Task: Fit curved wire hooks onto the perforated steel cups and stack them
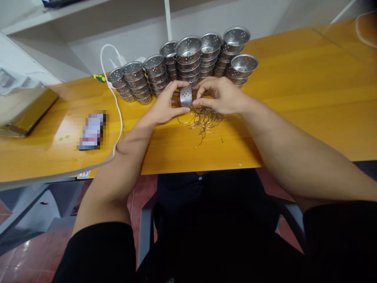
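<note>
A small perforated metal cup (185, 97) is tipped on its side between my hands, in front of the stacked cups. My left hand (166, 104) grips it from the left, with the thumb below and fingers above. At its right edge is my right hand (219, 94), thumb and forefinger pinched together; whatever lies between those fingertips is too small to make out. Just below, a loose tangle of thin curved wires (206, 119) rests on the table, partly under my right hand.
Several stacks of perforated metal cups (188, 51) stand along the back of the yellow table (309, 98). On the left lie a blurred phone (93, 131), a white cable (118, 114) crossing by my left forearm, and a yellow-green tool (99, 78). A box (26, 106) sits far left.
</note>
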Motion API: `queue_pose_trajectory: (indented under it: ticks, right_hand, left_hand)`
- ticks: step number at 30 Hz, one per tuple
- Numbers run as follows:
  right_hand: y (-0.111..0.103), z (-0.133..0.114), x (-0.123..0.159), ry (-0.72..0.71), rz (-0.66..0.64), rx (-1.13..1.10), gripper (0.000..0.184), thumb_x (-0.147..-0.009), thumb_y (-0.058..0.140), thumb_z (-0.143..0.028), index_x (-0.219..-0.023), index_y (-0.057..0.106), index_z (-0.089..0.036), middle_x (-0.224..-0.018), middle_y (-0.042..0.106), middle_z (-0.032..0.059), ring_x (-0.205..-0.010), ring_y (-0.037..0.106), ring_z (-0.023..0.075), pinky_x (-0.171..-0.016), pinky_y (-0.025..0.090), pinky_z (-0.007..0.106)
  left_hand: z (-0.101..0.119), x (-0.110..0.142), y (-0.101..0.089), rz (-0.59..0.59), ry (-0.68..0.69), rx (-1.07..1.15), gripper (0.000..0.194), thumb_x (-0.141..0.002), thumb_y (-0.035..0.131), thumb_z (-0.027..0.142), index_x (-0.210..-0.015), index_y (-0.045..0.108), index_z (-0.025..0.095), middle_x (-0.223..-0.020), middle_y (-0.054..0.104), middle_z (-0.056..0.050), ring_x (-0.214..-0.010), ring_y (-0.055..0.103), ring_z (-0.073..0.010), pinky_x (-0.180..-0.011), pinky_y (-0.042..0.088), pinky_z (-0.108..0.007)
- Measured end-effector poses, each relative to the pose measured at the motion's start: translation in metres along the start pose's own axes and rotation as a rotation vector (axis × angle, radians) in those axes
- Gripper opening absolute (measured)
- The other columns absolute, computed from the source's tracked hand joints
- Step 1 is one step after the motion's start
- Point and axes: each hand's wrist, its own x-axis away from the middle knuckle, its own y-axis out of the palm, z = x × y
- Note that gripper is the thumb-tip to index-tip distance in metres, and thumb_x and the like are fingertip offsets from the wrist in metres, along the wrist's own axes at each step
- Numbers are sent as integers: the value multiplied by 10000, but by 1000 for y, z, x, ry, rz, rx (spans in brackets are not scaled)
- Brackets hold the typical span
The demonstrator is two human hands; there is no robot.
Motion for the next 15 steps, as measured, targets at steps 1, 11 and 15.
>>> queue_pose_trajectory:
  ticks: [1,11,15]
  right_hand:
    - [0,-1,0,3,8,1,589,-1010,999,-932,-935,840,-370,-1213,890,110,-1222,761,434,-1254,613,719]
    - [2,-1,2,68,81,-15,530,-1017,1053,-847,-1008,848,-358,-1455,897,121,-1454,772,475,-1404,605,756]
    - [-5,3,5,123,205,177,294,-1161,986,-676,-1141,892,-398,-1573,855,111,-1639,683,478,-1460,577,742]
  left_hand:
    - [0,0,1,7,-11,5,1190,-874,987,1060,-1729,669,296,-1810,749,-196,-1724,754,-448,-1445,691,-635]
    - [-4,0,12,-17,-114,217,1205,-827,963,1130,-1631,583,317,-1719,731,-166,-1317,926,-344,-1078,816,-569]
    - [-1,1,8,58,-186,161,1185,-818,943,1168,-1544,669,273,-1550,821,-152,-1174,918,-313,-1051,811,-556]
